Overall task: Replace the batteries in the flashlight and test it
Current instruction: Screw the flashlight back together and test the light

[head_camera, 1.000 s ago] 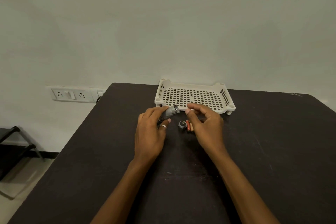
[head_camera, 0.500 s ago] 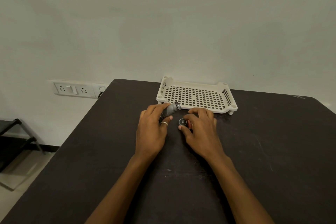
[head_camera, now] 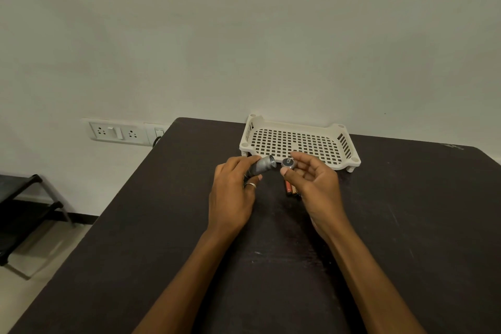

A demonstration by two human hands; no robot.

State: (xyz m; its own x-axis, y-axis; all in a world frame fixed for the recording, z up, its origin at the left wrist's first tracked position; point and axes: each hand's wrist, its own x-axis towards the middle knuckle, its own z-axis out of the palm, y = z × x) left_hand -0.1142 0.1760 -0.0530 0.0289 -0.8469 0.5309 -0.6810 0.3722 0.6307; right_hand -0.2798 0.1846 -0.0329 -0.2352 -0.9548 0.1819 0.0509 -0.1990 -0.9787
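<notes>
Now, flashlight body (head_camera: 264, 165) in the left hand's (head_camera: 233, 198) grip, round cap (head_camera: 288, 163) in the right hand's (head_camera: 317, 190) fingertip pinch.

The left grip (head_camera: 231, 198), a ring (head_camera: 250, 185) on one finger, holds the grey flashlight body (head_camera: 262, 167) above the dark counter (head_camera: 406, 225), its open threaded end pointing right. The right grip (head_camera: 315, 187) pinches the round end cap (head_camera: 288, 163) between thumb and forefinger, just beside that opening. Batteries (head_camera: 290, 187) lie on the counter under the right grip, near a white perforated tray (head_camera: 295, 125) by the wall
</notes>
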